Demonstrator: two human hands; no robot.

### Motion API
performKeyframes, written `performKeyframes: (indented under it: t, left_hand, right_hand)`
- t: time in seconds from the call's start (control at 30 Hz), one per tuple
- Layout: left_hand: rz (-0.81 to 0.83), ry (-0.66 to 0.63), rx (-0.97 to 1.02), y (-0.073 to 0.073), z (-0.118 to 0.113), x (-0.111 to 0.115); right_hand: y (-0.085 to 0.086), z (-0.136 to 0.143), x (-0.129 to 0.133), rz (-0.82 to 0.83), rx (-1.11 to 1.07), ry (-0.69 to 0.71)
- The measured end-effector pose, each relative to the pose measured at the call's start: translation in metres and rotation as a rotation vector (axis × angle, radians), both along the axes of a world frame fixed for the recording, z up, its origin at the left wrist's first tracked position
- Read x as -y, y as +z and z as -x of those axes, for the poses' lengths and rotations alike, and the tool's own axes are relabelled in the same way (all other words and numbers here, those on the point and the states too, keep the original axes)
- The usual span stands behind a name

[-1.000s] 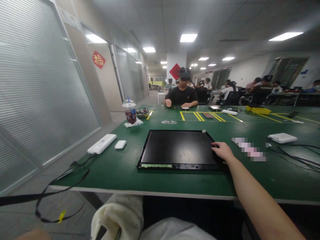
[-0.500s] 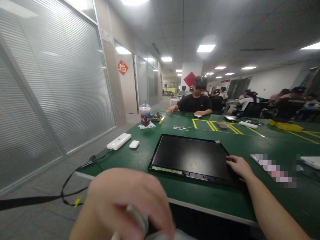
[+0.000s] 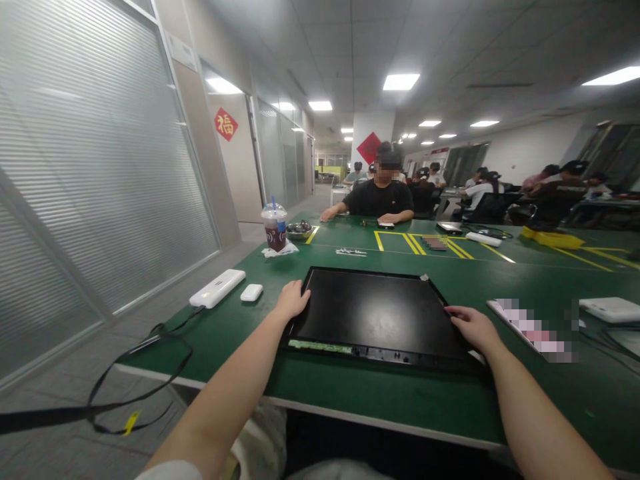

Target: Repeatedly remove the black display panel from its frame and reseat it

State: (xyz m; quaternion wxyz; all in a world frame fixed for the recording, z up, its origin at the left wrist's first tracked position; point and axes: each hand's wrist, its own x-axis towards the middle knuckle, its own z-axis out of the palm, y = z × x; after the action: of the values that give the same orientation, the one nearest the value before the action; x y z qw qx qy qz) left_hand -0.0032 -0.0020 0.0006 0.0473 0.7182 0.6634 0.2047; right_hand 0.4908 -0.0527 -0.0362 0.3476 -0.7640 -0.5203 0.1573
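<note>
A flat black display panel (image 3: 373, 310) lies on the green table in front of me, its dark screen facing up. A green circuit strip (image 3: 320, 347) runs along the left part of its near edge. My left hand (image 3: 291, 301) grips the left side of the frame, thumb on top and the other fingers mostly hidden. On the right side, my right hand (image 3: 473, 327) holds the frame edge between thumb and fingers. A small light piece (image 3: 425, 277) sits at the far right corner.
Left on the green table (image 3: 240, 340) are a white power bank (image 3: 217, 289) with a cable, a small white case (image 3: 251, 293) and a drink cup (image 3: 275, 228). A pixelated pinkish object (image 3: 533, 330) lies right. A person (image 3: 381, 197) sits opposite, near a metal bowl (image 3: 300, 230).
My left hand has gone from close to the camera, near my lap, out to the panel's left edge and taken hold there. My right hand stays on the right edge.
</note>
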Motion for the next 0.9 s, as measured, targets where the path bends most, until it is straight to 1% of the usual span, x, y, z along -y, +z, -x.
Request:
performKeyframes:
  t: [0.07, 0.17, 0.3, 0.6, 0.77, 0.9]
  left_hand:
    - [0.022, -0.001, -0.015, -0.005, 0.004, -0.002]
    - [0.033, -0.001, -0.036, -0.009, 0.007, -0.007]
    - [0.036, 0.012, -0.047, -0.011, 0.008, -0.012]
    - [0.034, 0.017, -0.048, -0.013, 0.009, -0.016]
    - [0.027, 0.022, -0.045, -0.017, 0.011, -0.018]
    - [0.032, 0.023, -0.047, -0.02, 0.011, -0.019]
  right_hand:
    - [-0.001, 0.002, 0.0, 0.002, 0.012, 0.001]
    - [-0.001, 0.003, -0.001, 0.006, 0.015, -0.003]
    - [-0.001, 0.004, 0.001, 0.006, 0.015, -0.016]
    - [-0.002, 0.003, -0.003, -0.004, 0.017, -0.025]
    - [-0.003, 0.002, -0.003, -0.015, -0.001, -0.032]
    - [0.0, 0.004, -0.001, -0.004, -0.022, -0.042]
